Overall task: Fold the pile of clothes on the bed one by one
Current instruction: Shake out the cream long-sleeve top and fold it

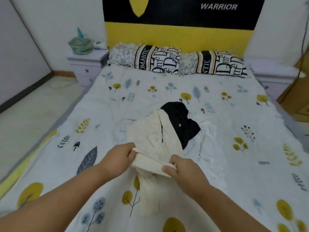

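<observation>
Across the bed (217,131) with its leaf-print sheet, we hold a cream garment (150,139) at 6 o'clock of the pile; left hand (117,158) and right hand (185,169) pinch one edge to stretch it straight. A black garment (180,119) waits at 1 o'clock.

We see a soft cream knitted garment (154,139), rumpled, with one edge lifted off the leaf-printed bed (234,118) and its lower part trailing toward us. Behind it, touching, lies a crumpled black garment (181,121) on bunched white cloth (206,139).
</observation>
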`<act>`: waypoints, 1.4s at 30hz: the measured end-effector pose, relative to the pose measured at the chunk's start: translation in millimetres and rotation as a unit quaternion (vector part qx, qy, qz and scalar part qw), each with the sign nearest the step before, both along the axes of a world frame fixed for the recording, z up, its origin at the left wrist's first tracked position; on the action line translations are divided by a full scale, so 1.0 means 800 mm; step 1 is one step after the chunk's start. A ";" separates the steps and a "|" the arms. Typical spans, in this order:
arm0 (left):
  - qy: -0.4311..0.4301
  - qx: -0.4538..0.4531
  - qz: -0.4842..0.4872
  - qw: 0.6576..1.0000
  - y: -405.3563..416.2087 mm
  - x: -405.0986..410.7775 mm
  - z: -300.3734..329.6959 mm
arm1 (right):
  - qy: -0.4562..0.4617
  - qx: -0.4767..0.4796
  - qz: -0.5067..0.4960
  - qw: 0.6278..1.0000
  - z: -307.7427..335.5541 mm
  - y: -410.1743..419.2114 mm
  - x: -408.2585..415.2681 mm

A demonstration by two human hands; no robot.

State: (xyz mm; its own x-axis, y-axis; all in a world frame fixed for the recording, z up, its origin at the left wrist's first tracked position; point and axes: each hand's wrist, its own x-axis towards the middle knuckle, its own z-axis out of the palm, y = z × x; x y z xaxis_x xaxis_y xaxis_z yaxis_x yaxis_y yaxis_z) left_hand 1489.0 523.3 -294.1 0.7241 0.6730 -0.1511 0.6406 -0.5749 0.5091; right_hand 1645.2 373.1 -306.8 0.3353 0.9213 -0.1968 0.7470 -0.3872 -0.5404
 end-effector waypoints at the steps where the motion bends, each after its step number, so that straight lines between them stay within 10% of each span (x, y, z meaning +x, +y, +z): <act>1: 0.001 0.009 -0.002 1.000 -0.004 -0.002 0.030 | 0.011 0.009 0.003 1.000 0.031 -0.003 -0.002; 20: -0.225 0.151 0.027 0.962 -0.098 -0.114 0.470 | -0.202 0.095 -0.075 0.972 0.428 -0.128 -0.093; 26: -0.111 0.193 -0.068 0.973 -0.128 -0.164 0.509 | -0.081 0.257 -0.162 0.949 0.540 -0.164 -0.123; 42: -0.148 0.191 0.062 0.968 -0.159 -0.209 0.504 | -0.172 0.327 -0.276 0.887 0.667 -0.219 -0.123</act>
State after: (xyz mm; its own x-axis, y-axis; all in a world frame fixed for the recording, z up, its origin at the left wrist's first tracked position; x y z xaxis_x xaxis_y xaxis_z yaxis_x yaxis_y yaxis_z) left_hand 1322.1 396.2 108.7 0.6077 0.7232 0.3282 0.5756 -0.6858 0.4454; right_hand 1546.7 197.7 227.1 0.7072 0.4780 0.5209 0.7057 -0.4331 -0.5607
